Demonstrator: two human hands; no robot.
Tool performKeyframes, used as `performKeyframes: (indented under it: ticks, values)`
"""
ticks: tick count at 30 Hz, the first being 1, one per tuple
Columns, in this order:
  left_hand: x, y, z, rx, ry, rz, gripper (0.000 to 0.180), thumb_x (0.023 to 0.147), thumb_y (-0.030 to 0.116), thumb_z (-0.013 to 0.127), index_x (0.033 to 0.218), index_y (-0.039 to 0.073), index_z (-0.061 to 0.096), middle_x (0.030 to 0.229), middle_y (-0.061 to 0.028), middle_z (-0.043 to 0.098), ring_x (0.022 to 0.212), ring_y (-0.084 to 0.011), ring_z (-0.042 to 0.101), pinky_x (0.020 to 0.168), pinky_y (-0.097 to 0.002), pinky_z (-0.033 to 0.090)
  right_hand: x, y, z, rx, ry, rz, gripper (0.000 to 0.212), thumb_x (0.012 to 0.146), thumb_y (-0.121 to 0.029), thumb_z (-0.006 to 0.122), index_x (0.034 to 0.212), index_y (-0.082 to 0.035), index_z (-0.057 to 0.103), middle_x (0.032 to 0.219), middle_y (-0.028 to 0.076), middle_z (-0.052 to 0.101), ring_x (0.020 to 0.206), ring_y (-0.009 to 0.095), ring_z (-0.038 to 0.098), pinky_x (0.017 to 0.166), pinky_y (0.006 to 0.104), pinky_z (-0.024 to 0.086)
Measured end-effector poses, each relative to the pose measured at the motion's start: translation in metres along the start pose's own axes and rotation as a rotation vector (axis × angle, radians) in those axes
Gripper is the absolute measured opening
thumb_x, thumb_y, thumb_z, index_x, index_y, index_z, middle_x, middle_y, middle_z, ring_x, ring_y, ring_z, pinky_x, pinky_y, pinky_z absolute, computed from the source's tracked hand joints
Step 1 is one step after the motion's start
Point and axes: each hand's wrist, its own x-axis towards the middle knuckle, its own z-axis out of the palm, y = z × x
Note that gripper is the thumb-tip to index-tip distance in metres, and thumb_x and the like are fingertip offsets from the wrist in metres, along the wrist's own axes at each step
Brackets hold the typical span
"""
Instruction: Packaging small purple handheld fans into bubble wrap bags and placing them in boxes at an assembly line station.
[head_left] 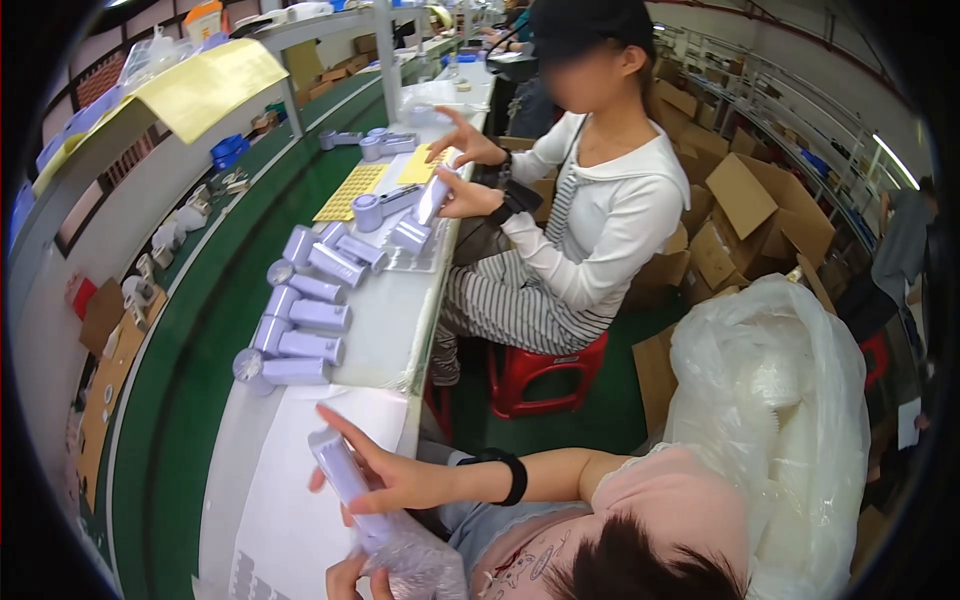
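Observation:
A lilac oblong device point(342, 468) is held tilted over the near end of the bench, its lower end inside a clear plastic bag point(425, 560). My right hand point(405, 482), wearing a black wristband, grips the device between thumb and fingers, the index finger stretched along its top end. Below it, my left hand point(358, 580) has its fingers closed around the bagged lower end; the picture's edge cuts off part of this hand. Just beyond lie several similar lilac devices point(310, 345) in a row, some with round heads.
White paper point(290, 480) covers the near bench. Up the bench, a seated co-worker point(610, 210) holds another lilac device point(432, 195) beside yellow sticker sheets point(350, 192). A green conveyor belt point(180, 400) runs along the left. A big clear bag point(770, 400) and cardboard boxes point(745, 200) stand at right.

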Motion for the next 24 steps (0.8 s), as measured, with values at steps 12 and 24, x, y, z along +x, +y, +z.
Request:
performKeyframes:
  ticks: [12, 24]
  values:
    - [-0.021, 0.008, 0.006, 0.006, 0.257, -0.027, 0.016, 0.069, 0.005, 0.066, 0.083, 0.0, 0.059, 0.077, -0.0128, 0.059, 0.07, -0.0236, 0.057, 0.062, -0.0316, 0.044, -0.012, 0.04, -0.004, -0.096, -0.498, -0.012, 0.074, 0.07, -0.012, 0.073, 0.126, -0.014, 0.025, 0.118, 0.015, 0.043, 0.111, 0.021, 0.044, 0.094, 0.0345, 0.036]
    - [0.002, 0.014, -0.003, 0.044, 0.134, -0.02, 0.068, 0.059, 0.026, 0.079, 0.114, 0.003, 0.045, 0.103, -0.0134, 0.054, 0.088, -0.0309, 0.055, 0.073, -0.0375, 0.045, 0.004, 0.029, 0.003, -0.026, -0.419, -0.343, 0.052, 0.069, -0.008, 0.075, 0.11, -0.013, 0.044, 0.119, 0.022, 0.047, 0.105, 0.031, 0.053, 0.085, 0.0413, 0.045]
